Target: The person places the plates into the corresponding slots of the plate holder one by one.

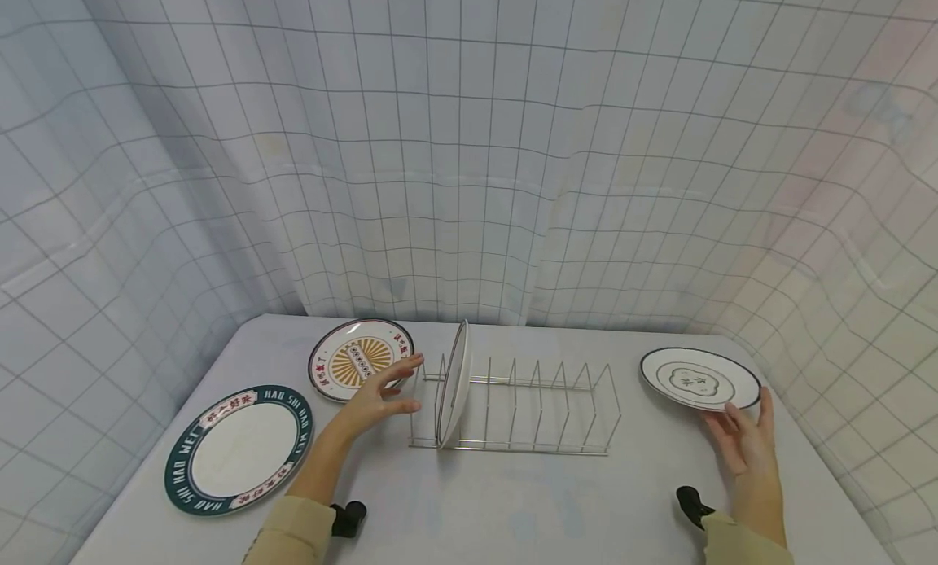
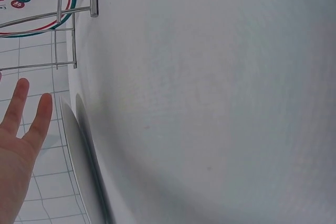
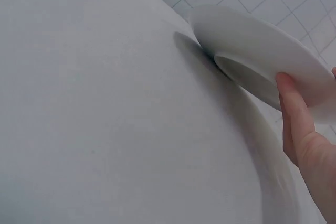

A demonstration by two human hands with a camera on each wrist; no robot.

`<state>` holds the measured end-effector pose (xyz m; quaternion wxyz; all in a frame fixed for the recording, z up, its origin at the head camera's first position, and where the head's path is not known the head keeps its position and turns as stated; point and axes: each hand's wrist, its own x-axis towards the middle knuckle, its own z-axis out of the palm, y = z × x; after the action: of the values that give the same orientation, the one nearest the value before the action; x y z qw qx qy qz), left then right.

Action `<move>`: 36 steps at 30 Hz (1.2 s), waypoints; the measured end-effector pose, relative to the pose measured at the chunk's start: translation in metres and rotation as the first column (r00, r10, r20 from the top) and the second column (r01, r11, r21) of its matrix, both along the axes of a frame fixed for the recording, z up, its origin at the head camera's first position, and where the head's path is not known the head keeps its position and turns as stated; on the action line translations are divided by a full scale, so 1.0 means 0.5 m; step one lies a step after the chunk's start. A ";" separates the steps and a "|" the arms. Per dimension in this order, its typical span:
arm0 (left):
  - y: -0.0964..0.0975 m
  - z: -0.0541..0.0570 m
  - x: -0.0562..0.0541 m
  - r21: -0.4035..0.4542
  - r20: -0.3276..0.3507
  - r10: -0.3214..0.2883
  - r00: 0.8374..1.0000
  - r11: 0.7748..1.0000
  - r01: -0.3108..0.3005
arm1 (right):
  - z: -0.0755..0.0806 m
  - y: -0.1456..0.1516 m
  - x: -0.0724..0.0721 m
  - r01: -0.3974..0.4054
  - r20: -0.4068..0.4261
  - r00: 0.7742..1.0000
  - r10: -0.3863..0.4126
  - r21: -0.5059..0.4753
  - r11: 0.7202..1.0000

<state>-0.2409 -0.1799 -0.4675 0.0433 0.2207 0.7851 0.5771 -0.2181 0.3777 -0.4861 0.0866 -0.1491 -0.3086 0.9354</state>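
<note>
In the head view, my left hand point(image 1: 374, 402) is beside the left end of a wire dish rack point(image 1: 542, 447), its fingers spread and holding nothing. A plate point(image 1: 456, 386) stands on edge in the rack's left part; its printed face shows in the left wrist view. At the right, my right hand point(image 1: 747, 443) grips the near edge of a white plate point(image 1: 659, 370) with a dark rim and a central print. In the right wrist view that plate is tilted, with fingertips point(image 3: 286, 82) against its underside.
Behind the left hand lies a plate with a yellow sunburst point(image 1: 344, 361). A larger green-rimmed plate point(image 1: 176, 467) lies at the left of the white table point(image 1: 528, 508). Grid-patterned curtains point(image 1: 469, 158) surround the table's back and sides.
</note>
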 end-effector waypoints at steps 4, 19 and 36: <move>0.000 0.001 0.001 -0.006 -0.009 -0.012 1.000 1.000 0.012 | 0.016 -0.005 0.003 0.018 -0.074 0.997 -0.019 -0.017 1.000; 0.010 0.002 -0.007 -0.014 -0.032 -0.040 0.999 0.999 0.040 | 0.141 -0.058 0.012 -0.057 -0.516 0.848 0.121 0.139 0.989; 0.027 0.008 -0.009 -0.019 -0.018 -0.035 0.999 0.999 0.035 | 0.228 -0.217 0.008 -0.323 -0.571 0.648 0.503 0.392 0.861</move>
<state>-0.2453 -0.1664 -0.4637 0.0483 0.2393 0.7870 0.5667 -0.2140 0.2690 -0.3721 -0.0098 0.2761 -0.4015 0.8732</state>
